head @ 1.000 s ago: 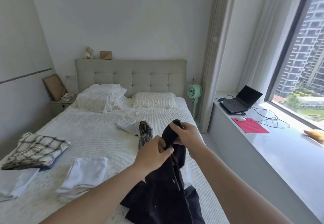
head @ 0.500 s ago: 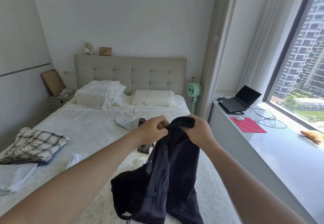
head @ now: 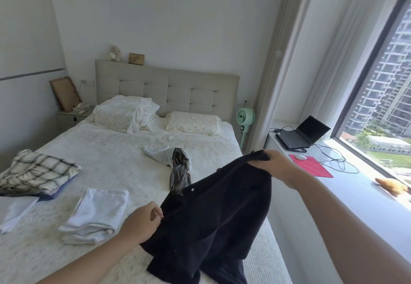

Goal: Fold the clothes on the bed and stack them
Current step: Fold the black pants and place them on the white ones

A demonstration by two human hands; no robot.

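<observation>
Spanning the white bed (head: 115, 161), both hands' grips clamp black trousers (head: 218, 223) beside window (head: 382, 110).

The bed (head: 115, 163) carries two pillows (head: 191, 122) far beyond the left hand (head: 142, 223), a folded white stack (head: 97, 214) just left of it, a plaid pile (head: 35, 170) further left, and crumpled grey and white garments (head: 175, 161) beyond it.
</observation>
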